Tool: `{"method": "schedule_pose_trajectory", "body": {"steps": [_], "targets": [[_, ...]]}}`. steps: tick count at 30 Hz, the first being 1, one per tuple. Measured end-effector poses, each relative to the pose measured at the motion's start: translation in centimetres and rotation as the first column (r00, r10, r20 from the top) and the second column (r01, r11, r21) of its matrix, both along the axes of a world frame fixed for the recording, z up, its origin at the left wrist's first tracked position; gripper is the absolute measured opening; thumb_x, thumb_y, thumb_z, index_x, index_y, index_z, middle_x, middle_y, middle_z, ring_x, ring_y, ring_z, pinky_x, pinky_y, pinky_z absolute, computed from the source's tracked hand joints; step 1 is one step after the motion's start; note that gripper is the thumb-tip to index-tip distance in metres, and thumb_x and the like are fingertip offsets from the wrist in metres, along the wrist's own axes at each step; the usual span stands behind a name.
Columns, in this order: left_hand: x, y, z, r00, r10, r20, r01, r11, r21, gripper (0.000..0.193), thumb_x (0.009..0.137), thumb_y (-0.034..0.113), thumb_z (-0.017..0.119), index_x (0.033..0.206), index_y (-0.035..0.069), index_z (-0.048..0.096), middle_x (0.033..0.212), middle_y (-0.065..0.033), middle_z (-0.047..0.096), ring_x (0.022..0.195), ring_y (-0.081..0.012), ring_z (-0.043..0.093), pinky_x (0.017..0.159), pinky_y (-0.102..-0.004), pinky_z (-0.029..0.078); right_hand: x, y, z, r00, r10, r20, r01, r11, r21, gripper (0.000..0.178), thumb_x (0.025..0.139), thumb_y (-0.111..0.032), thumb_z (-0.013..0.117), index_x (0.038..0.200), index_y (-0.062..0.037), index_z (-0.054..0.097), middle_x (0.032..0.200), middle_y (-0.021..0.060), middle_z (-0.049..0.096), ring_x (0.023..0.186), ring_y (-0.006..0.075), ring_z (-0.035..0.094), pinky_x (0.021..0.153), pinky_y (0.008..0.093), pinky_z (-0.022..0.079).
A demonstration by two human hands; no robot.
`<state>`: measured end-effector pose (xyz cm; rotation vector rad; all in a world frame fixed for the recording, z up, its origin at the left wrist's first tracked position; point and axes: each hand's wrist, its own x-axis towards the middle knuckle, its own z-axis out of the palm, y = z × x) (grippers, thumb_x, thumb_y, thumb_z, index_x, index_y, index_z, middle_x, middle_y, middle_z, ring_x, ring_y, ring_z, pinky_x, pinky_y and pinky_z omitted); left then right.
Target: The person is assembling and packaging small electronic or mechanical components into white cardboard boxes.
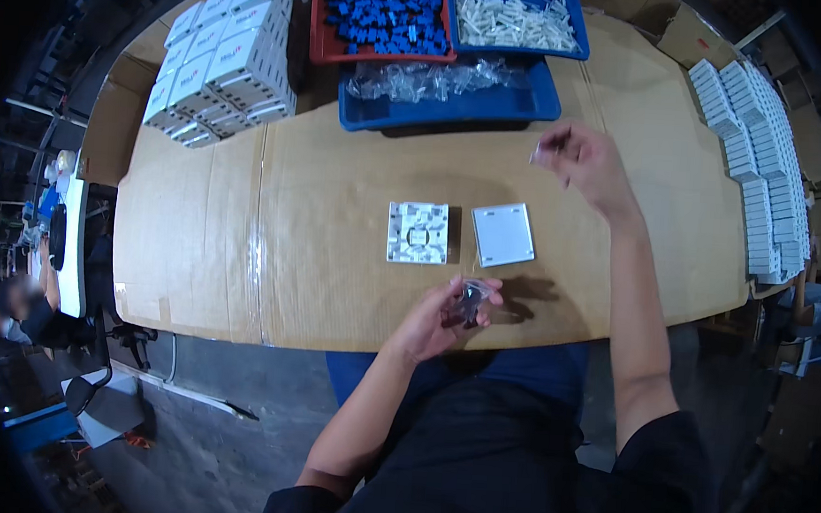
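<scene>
My left hand point(429, 325) is closed around a small clear plastic bag point(472, 300) near the front edge of the table. Farther off to the right, my right hand point(587, 169) is raised over the cardboard, its fingers curled. Something small and whitish may be at its fingertips, but blur hides what it is. Between the hands lies a flat white square plate point(504, 236) with slots along two edges. Just left of it sits a square white housing point(418, 248) with a recessed, patterned face and a round centre. Neither hand touches these two pieces.
At the back are a red tray point(316, 48) of blue parts, a blue tray point(585, 43) of white plugs and another blue tray point(419, 123) holding clear bags. White boxes point(225, 62) are stacked back left; rows of white units point(759, 174) line the right edge. Cardboard point(324, 279) covers the table.
</scene>
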<state>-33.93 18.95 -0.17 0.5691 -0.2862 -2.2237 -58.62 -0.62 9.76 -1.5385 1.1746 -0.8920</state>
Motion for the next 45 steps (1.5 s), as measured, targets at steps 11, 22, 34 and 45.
{"method": "schedule_pose_trajectory", "body": {"steps": [11, 22, 34, 45], "targets": [[-0.4, 0.8, -0.5, 0.999, 0.051, -0.003, -0.051, 0.998, -0.045, 0.044, 0.109, 0.038, 0.054, 0.128, -0.002, 0.063, 0.114, -0.0114, 0.071, 0.091, -0.0188, 0.065, 0.087, -0.0342, 0.053, 3.5, 14.4, -1.7, 0.988, 0.096, 0.12, -0.12, 0.969, 0.218, 0.009, 0.094, -0.004, 0.075, 0.101, -0.0004, 0.074, 0.084, -0.0004, 0.07, 0.071, 0.0056, 0.057, 0.066, 0.0245, 0.046], [0.0, 1.3, -1.3, 1.0, -0.002, 0.031, 0.004, 0.997, -0.073, 0.043, 0.109, 0.04, 0.053, 0.121, 0.001, 0.066, 0.107, -0.0107, 0.071, 0.09, -0.022, 0.068, 0.089, -0.0368, 0.054, 4.8, 14.3, -0.5, 0.845, 0.448, -0.29, -0.462, 0.887, 0.024, 0.012, 0.093, -0.006, 0.073, 0.102, 0.0017, 0.075, 0.113, 0.0085, 0.072, 0.102, 0.0212, 0.068, 0.091, 0.0339, 0.053], [-0.1, 1.6, -0.8, 0.997, 0.07, -0.034, -0.074, 0.989, -0.13, 0.034, 0.106, 0.035, 0.062, 0.118, 0.004, 0.068, 0.104, -0.0048, 0.07, 0.095, -0.0177, 0.065, 0.089, -0.0344, 0.051, 6.4, 15.0, -1.7, 0.832, 0.544, -0.105, -0.475, 0.799, 0.369, 0.031, 0.112, -0.024, 0.052, 0.123, 0.0014, 0.065, 0.097, 0.0058, 0.07, 0.084, 0.0135, 0.066, 0.081, 0.03, 0.055], [0.0, 2.1, -2.1, 1.0, 0.016, -0.013, -0.018, 0.967, -0.255, 0.04, 0.107, 0.034, 0.059, 0.132, 0.003, 0.063, 0.122, -0.0055, 0.068, 0.106, -0.0173, 0.064, 0.095, -0.0368, 0.052, 6.5, 15.4, -1.8, 0.705, 0.635, -0.316, -0.537, 0.769, 0.348, 0.038, 0.111, -0.028, 0.052, 0.128, 0.0037, 0.064, 0.097, 0.0089, 0.071, 0.082, 0.0153, 0.068, 0.077, 0.0322, 0.057]]}}
